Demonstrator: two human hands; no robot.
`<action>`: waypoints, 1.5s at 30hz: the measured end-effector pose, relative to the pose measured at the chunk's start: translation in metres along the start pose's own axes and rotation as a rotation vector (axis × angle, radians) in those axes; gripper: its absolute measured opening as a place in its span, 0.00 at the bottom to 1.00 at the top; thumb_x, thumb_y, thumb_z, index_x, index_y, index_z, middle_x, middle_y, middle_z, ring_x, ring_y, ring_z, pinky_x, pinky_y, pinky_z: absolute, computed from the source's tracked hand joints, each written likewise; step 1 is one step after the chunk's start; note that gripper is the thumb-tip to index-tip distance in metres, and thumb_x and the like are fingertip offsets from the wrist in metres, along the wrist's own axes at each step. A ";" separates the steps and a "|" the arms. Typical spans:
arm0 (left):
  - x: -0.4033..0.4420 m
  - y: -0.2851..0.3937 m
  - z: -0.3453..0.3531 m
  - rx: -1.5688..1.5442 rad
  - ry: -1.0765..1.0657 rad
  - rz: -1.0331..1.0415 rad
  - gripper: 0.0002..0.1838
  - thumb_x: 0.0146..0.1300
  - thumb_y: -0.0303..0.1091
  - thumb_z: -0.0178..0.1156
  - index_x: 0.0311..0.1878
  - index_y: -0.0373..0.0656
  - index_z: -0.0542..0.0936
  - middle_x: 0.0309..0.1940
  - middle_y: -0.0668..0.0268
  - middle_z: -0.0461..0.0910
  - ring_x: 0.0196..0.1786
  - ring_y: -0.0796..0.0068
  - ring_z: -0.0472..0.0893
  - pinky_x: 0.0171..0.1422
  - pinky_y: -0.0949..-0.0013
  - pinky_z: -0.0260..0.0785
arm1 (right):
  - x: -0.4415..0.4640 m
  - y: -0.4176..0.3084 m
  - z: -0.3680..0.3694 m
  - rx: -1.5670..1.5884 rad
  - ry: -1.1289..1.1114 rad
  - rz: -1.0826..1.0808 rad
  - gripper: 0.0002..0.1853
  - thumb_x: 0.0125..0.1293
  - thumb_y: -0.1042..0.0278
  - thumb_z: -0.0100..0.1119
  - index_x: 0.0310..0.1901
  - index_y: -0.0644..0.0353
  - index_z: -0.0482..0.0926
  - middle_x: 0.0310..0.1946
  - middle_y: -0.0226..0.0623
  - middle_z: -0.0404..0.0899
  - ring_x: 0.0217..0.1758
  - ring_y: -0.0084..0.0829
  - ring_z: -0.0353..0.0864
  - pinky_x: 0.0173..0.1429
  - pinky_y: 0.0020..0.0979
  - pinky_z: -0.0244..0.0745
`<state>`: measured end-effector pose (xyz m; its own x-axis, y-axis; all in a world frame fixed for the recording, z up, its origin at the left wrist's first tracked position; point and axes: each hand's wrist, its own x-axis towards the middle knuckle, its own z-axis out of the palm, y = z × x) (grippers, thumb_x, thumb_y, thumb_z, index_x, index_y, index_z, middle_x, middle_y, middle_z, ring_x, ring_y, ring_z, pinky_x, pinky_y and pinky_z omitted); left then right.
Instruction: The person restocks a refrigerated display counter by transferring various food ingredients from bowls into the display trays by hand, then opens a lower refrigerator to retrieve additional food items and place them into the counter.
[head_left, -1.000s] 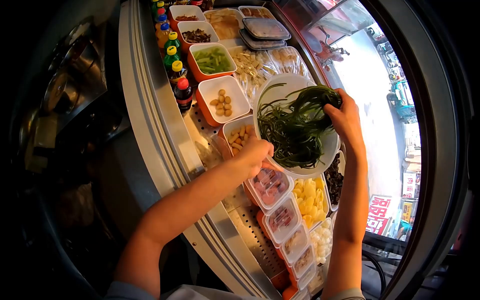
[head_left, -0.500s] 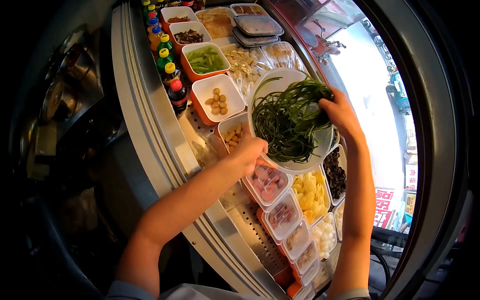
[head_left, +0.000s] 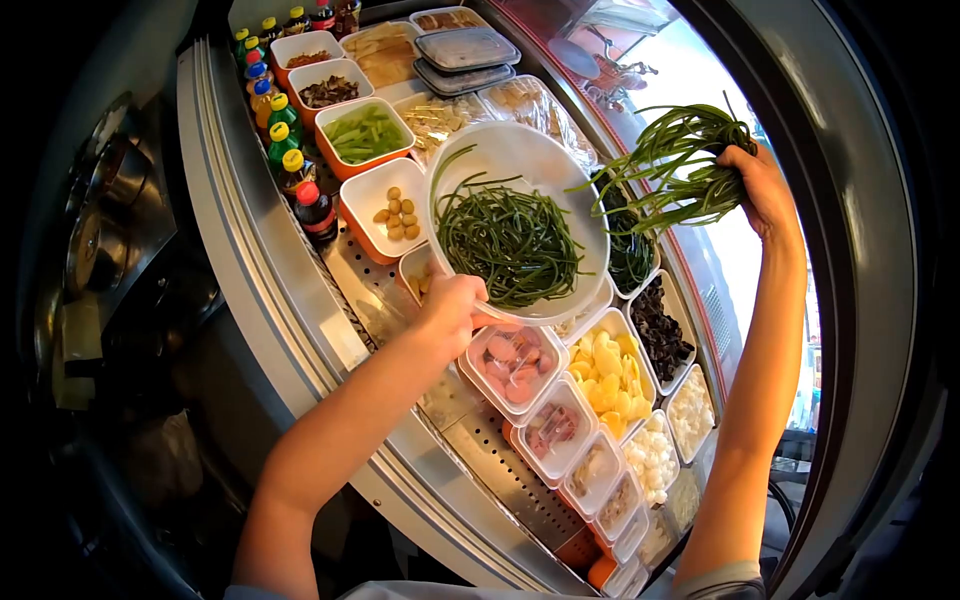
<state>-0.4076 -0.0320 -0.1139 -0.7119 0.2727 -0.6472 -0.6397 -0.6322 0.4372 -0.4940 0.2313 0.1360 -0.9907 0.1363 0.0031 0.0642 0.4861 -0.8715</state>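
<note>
My left hand [head_left: 455, 308] grips the lower left rim of a white bowl [head_left: 590, 215], which is tilted above the food containers. Long dark green strands [head_left: 512, 245] lie inside the bowl. Up and to the right, my right hand [head_left: 765, 190] is closed round a bunch of green strands [head_left: 690, 165], whose loose ends hang toward the left. Between the bowl and this bunch, more green strands [head_left: 630, 250] fill a container behind the bowl, partly hidden by it.
Containers of yellow slices [head_left: 608, 372], black fungus [head_left: 660, 335], pink slices [head_left: 515, 365] and green pieces [head_left: 365, 133] surround the bowl. Capped bottles [head_left: 315, 212] line the left side. Stacked lidded trays [head_left: 467, 48] stand at the back. Curved glass [head_left: 740, 300] rises on the right.
My right hand has lifted the bunch out of the bowl, up and to the right. The bowl and my left hand have shifted left in view, and the green-filled container behind shows more.
</note>
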 end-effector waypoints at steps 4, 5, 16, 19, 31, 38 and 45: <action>0.000 0.003 0.001 -0.061 0.020 0.052 0.17 0.53 0.13 0.49 0.48 0.23 0.68 0.50 0.43 0.72 0.50 0.40 0.80 0.52 0.35 0.83 | 0.014 0.035 -0.047 0.035 0.086 -0.017 0.07 0.60 0.78 0.56 0.40 0.67 0.76 0.28 0.34 0.77 0.27 0.25 0.78 0.33 0.27 0.79; 0.001 0.005 -0.001 -0.102 0.038 0.062 0.17 0.53 0.13 0.49 0.48 0.23 0.68 0.50 0.43 0.72 0.51 0.39 0.80 0.52 0.34 0.83 | 0.018 0.045 -0.055 0.048 0.095 -0.002 0.07 0.59 0.78 0.56 0.40 0.67 0.76 0.28 0.35 0.76 0.26 0.25 0.78 0.32 0.27 0.78; -0.008 0.027 -0.002 -0.196 0.008 0.123 0.07 0.55 0.16 0.48 0.38 0.23 0.71 0.45 0.42 0.75 0.50 0.38 0.81 0.57 0.35 0.80 | 0.089 0.299 -0.097 -0.094 0.408 0.420 0.04 0.53 0.78 0.56 0.31 0.69 0.76 0.24 0.39 0.75 0.23 0.34 0.77 0.27 0.38 0.76; -0.007 0.026 -0.002 -0.204 -0.011 0.139 0.07 0.56 0.16 0.48 0.38 0.24 0.71 0.44 0.43 0.75 0.50 0.40 0.81 0.58 0.36 0.80 | 0.117 0.402 -0.095 -0.020 0.512 0.559 0.11 0.54 0.78 0.57 0.39 0.71 0.79 0.34 0.47 0.79 0.35 0.43 0.83 0.39 0.45 0.81; -0.009 0.022 -0.003 -0.178 -0.002 0.167 0.04 0.56 0.17 0.51 0.35 0.27 0.71 0.41 0.46 0.74 0.47 0.40 0.81 0.56 0.33 0.81 | 0.071 0.414 -0.038 0.447 0.355 0.729 0.18 0.65 0.67 0.68 0.53 0.67 0.78 0.46 0.45 0.83 0.47 0.44 0.85 0.46 0.53 0.83; -0.008 0.023 -0.002 -0.184 0.024 0.156 0.05 0.57 0.19 0.51 0.36 0.27 0.71 0.42 0.46 0.74 0.48 0.41 0.82 0.58 0.36 0.80 | 0.059 0.378 -0.071 -0.201 0.264 0.732 0.19 0.67 0.65 0.64 0.54 0.70 0.78 0.42 0.48 0.82 0.43 0.35 0.87 0.30 0.35 0.88; -0.005 0.023 -0.007 -0.231 -0.096 0.126 0.14 0.54 0.17 0.50 0.46 0.27 0.64 0.44 0.49 0.69 0.46 0.44 0.81 0.50 0.39 0.85 | 0.017 0.448 -0.098 -0.737 0.368 0.426 0.19 0.65 0.64 0.64 0.54 0.64 0.84 0.41 0.41 0.86 0.46 0.36 0.86 0.50 0.36 0.78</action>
<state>-0.4164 -0.0533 -0.1050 -0.8129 0.2424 -0.5296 -0.4693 -0.8112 0.3489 -0.4698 0.5357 -0.2066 -0.7734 0.6336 0.0193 0.5993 0.7407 -0.3035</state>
